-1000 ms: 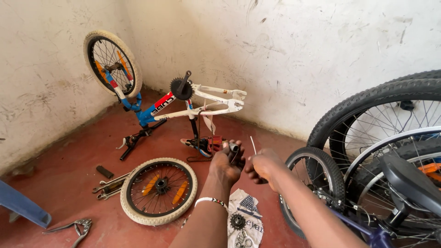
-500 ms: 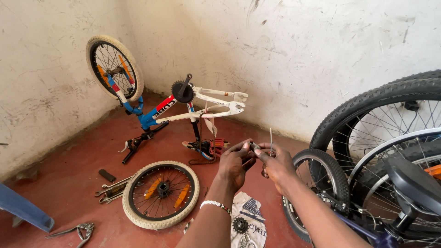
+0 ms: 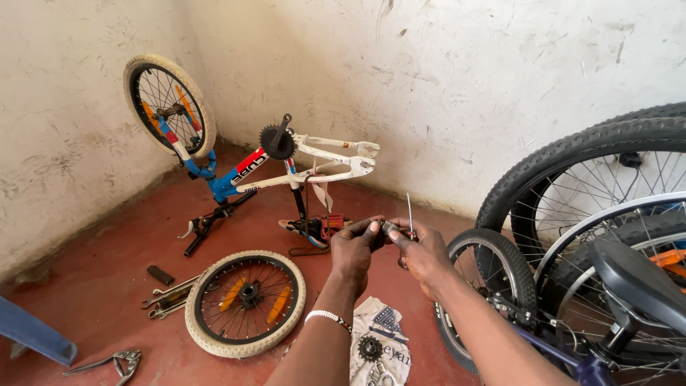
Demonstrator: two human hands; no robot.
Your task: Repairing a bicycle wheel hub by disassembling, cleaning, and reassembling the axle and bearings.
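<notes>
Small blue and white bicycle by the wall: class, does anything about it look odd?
Yes. The small blue and white bicycle stands upside down on the red floor. Its rear fork holds no wheel; a cream-tyred wheel lies flat nearby beside spanners.

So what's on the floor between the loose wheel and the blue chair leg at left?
In the head view, wrenches and a small black grip lie beside the loose wheel; pliers lie nearer the blue leg. Otherwise bare red floor.

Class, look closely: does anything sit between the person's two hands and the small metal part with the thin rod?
Nothing visible does. The left hand and right hand both pinch the small metal part directly, above the red floor.
</notes>
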